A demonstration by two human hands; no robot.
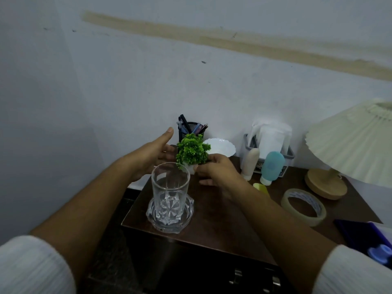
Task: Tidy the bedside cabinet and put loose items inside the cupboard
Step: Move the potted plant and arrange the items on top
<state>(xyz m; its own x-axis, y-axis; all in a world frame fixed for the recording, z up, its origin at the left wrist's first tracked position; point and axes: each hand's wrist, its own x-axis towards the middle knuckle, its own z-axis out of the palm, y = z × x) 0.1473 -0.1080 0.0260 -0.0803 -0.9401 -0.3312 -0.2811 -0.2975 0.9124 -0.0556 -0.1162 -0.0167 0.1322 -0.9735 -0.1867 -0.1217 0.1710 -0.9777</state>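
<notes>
A small green artificial plant (192,151) in a white pot sits at the back left of the dark wooden bedside cabinet (222,221). My right hand (216,169) grips the pot from the right. My left hand (154,151) is open just left of the plant, fingers spread, close to the leaves. A clear glass tumbler (169,187) stands on a cut-glass coaster (169,215) at the cabinet's front left, partly hiding the pot.
Behind the plant are a black mesh pen holder (192,129) and a white scalloped bowl (221,146). To the right are a tissue box (269,141), beige tube (251,164), blue tube (271,167), tape roll (303,205), pleated lamp (350,143) and a blue item (369,236). Cupboard handles (237,274) show below.
</notes>
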